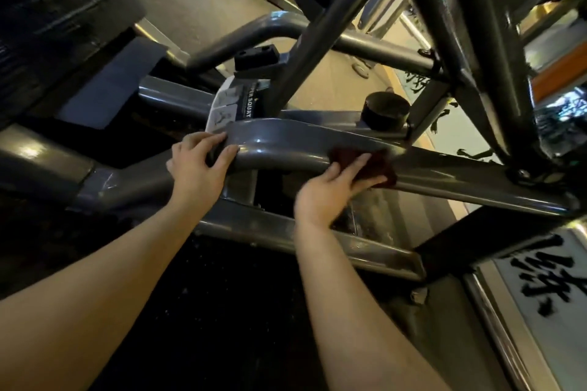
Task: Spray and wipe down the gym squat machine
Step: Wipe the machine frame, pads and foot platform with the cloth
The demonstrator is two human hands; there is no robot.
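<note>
The left hand (200,165) grips the squat machine's grey frame tube (286,143) while the right hand (330,194) presses what seems a dark red cloth (374,165) flat against it; firm, overlapping strokes suit best.

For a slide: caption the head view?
Right hand presses dark red cloth on grey metal frame tube; left hand grips it.

Placard (236,105) on the squat machine (286,143) reads "PER SQUAT" — leading letters cut off
</note>
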